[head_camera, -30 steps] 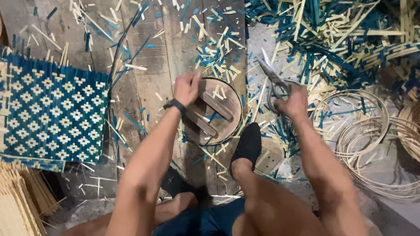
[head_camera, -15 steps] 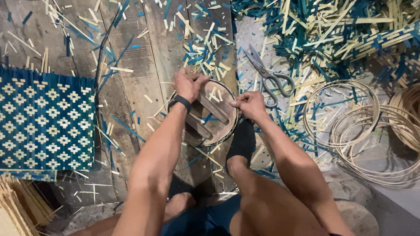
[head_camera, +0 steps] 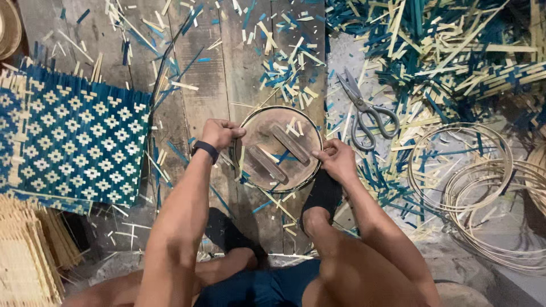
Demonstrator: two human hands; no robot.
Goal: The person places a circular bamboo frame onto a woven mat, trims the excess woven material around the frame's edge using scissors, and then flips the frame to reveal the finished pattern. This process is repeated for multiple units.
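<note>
A round wooden disc (head_camera: 278, 149) with two raised wooden bars and a thin dark hoop around its rim lies on the plank floor. My left hand (head_camera: 220, 133) grips its left rim, a dark band on that wrist. On the right rim, my right hand (head_camera: 336, 160) pinches the hoop. Grey scissors (head_camera: 364, 111) lie on the floor just beyond my right hand, untouched. My foot in a black sock (head_camera: 322, 196) rests below the disc.
A blue and cream woven mat (head_camera: 74, 142) lies at the left. Coiled cane hoops (head_camera: 478, 182) sit at the right. Blue and cream strip offcuts (head_camera: 455, 51) cover the floor at the top right. A stack of pale strips (head_camera: 25, 261) is at the lower left.
My right hand has put the scissors down on the floor and come back to the disc's right rim. My left hand has stayed on the left rim.
</note>
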